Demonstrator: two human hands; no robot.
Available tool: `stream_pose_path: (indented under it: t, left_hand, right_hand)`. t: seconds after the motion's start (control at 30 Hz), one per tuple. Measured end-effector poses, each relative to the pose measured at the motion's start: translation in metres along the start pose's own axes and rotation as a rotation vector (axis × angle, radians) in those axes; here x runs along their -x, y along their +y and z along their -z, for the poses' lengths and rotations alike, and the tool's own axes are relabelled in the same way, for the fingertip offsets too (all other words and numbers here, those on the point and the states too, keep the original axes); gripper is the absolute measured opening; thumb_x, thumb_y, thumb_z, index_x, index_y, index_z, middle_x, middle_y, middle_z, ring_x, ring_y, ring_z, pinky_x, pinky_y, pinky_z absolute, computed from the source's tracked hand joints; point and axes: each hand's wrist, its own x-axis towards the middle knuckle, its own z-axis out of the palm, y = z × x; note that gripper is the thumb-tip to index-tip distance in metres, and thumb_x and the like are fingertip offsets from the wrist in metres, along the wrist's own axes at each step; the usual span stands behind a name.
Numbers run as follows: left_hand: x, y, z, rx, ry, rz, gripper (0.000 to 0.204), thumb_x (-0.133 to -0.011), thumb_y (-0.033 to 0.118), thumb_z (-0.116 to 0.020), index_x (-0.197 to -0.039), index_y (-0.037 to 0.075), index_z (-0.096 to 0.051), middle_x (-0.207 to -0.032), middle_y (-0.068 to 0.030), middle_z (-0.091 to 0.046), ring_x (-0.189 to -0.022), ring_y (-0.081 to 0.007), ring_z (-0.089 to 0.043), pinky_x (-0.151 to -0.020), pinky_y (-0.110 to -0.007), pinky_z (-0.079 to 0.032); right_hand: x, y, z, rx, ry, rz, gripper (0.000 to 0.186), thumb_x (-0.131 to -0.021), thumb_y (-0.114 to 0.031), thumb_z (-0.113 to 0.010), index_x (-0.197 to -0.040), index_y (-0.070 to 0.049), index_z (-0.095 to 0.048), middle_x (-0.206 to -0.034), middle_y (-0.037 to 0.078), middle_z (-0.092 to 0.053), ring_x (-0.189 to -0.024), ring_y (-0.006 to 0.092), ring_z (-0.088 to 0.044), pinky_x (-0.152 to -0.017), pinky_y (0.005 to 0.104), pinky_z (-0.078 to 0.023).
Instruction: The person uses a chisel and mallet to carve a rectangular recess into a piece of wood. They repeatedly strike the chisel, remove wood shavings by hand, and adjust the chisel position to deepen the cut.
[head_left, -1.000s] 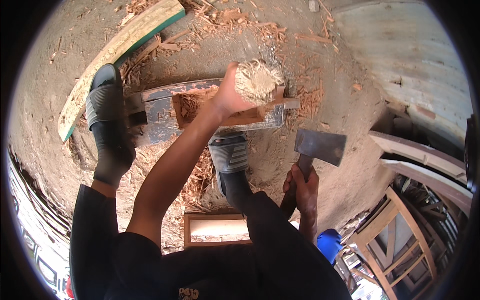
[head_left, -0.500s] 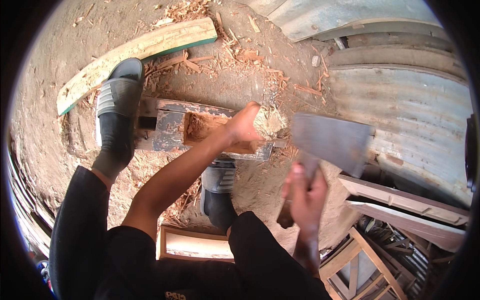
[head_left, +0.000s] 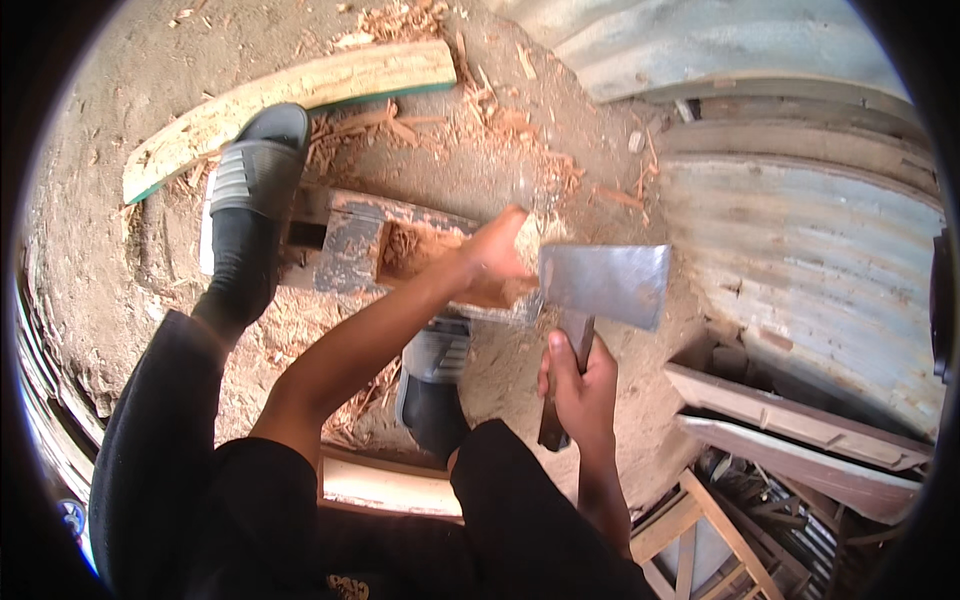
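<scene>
My left hand (head_left: 490,258) is wrapped round what looks like a chisel, gripped by its wooden handle (head_left: 534,232). The battered, frayed top shows beside the fingers; the lower end is hidden. The hand is over a rectangular recess (head_left: 408,248) cut in a weathered wooden beam (head_left: 352,250) with flaking dark paint. In my right hand (head_left: 582,385) is a hatchet with a broad grey blade (head_left: 608,285), held by its dark wooden handle. The head's left side is close to the frayed top; whether they touch I cannot tell.
My sandalled feet (head_left: 262,165) are either side of the beam. A curved pale plank (head_left: 300,95) lies beyond among wood chips (head_left: 500,125). Corrugated metal sheets (head_left: 810,260), boards (head_left: 800,415) and a wooden frame (head_left: 715,530) are at the right. Near my knees lies a framed panel (head_left: 390,488).
The hatchet has swung left, from right of the frayed handle top to close beside it, and my right hand has moved left with it. My left hand keeps its grip. The whole view has shifted slightly.
</scene>
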Motion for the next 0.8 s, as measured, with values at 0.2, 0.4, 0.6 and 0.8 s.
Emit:
stream_pose_path:
  t: [0.2,0.4,0.6,0.8]
  left_hand:
    - [-0.007,-0.066,-0.007,0.621,0.081,0.185,0.063,-0.058,0.035,-0.082,-0.104,-0.002,-0.060,-0.102,-0.0224,-0.058,-0.099,-0.0345,-0.052,-0.090,-0.040,-0.043]
    - [0.000,0.013,0.012,-0.066,-0.014,-0.008,0.071,-0.057,0.029,-0.082,-0.107,-0.012,-0.050,-0.109,-0.0271,-0.049,-0.102,-0.0364,-0.051,-0.093,-0.038,-0.042]
    - [0.003,0.001,0.006,-0.144,0.054,-0.060,0.061,-0.059,0.017,-0.077,-0.105,-0.013,-0.049,-0.110,-0.0273,-0.048,-0.104,-0.0378,-0.050,-0.094,-0.037,-0.042]
    - [-0.006,-0.009,0.004,-0.063,0.050,-0.073,0.058,-0.059,0.017,-0.076,-0.102,-0.014,-0.051,-0.109,-0.0279,-0.051,-0.104,-0.0388,-0.051,-0.094,-0.036,-0.043]
  right_hand:
    - [0.002,-0.020,-0.022,-0.122,0.117,0.096,0.014,-0.092,-0.012,-0.053,-0.096,0.001,-0.050,-0.064,0.003,-0.052,-0.049,0.0083,-0.050,-0.046,0.0235,-0.041]
    - [-0.005,-0.018,0.003,-0.128,0.113,0.046,0.012,-0.090,-0.011,-0.058,-0.096,-0.002,-0.054,-0.065,0.000,-0.054,-0.053,0.0059,-0.051,-0.048,0.0216,-0.040]
    - [0.035,-0.129,0.084,-0.181,0.810,0.822,0.046,-0.094,-0.039,-0.044,-0.112,0.002,-0.054,-0.067,0.006,-0.052,-0.051,0.0107,-0.046,-0.043,0.0236,-0.040]
    - [0.007,-0.007,0.019,0.051,0.517,0.316,0.026,-0.095,-0.027,-0.045,-0.093,-0.002,-0.052,-0.064,0.006,-0.051,-0.049,0.0124,-0.048,-0.048,0.0262,-0.042]
